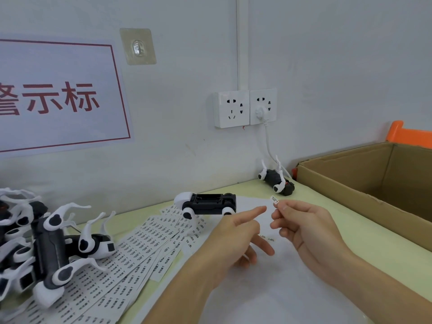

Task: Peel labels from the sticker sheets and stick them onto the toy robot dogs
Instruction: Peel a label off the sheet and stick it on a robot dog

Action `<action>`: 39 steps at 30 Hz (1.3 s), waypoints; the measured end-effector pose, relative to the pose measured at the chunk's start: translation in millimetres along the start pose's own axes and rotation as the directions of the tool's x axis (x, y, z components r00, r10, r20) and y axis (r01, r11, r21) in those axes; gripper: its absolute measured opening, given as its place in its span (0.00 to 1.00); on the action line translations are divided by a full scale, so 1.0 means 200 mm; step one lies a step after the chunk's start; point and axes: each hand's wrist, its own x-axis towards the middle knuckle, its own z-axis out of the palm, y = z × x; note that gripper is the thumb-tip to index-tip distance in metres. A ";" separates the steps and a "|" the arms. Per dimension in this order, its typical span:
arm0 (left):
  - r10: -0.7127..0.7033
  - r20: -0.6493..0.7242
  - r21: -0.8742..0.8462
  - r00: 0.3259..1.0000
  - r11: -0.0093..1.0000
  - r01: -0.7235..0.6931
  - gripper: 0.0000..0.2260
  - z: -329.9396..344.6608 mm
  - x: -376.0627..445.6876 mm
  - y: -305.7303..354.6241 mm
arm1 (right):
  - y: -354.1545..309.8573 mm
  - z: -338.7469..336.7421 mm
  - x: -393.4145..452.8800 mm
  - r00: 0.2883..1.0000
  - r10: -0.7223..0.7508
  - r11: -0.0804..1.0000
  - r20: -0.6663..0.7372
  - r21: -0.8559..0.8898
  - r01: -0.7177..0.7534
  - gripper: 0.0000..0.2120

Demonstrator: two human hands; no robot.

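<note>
While the cardboard box (364,183) sits at 3 o'clock on the tabletop (385,251), sticker sheets (131,251) fan out at 8 o'clock under a pile of toy dogs (46,249). One dog (207,204) lies belly-up dead centre. Left hand (236,237) is loose, index pointing. Right hand (301,228) fingers (279,208) pinch a tiny label (274,199).

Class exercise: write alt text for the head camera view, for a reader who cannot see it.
A person's right hand pinches a small peeled label above a table, the left hand open beside it. Sticker sheets and toy robot dogs lie to the left.
</note>
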 end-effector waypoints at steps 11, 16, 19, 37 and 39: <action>0.487 -0.213 0.924 0.847 0.382 0.013 0.27 -0.32 0.02 -0.06 | -0.05 -0.06 0.03 0.962 0.063 0.889 0.267 -0.452 0.067 0.20; 0.521 -0.286 0.956 0.804 0.214 0.202 0.24 -0.33 0.04 -0.09 | -0.02 -0.06 0.03 0.942 0.060 0.889 0.329 -0.446 0.100 0.13; 0.526 -0.345 0.939 0.777 0.200 0.281 0.17 -0.35 0.03 -0.06 | -0.02 -0.06 0.03 0.938 0.053 0.891 0.342 -0.441 0.110 0.11; 0.075 0.084 -0.414 0.994 0.910 -0.034 0.21 -0.10 0.01 -0.09 | -0.03 -0.03 -0.07 0.785 -0.467 0.569 0.408 -0.541 0.620 0.04; 0.147 0.136 -0.434 0.980 0.898 -0.075 0.23 -0.10 0.02 -0.12 | -0.02 -0.03 -0.07 0.785 -0.448 0.531 0.428 -0.578 0.619 0.06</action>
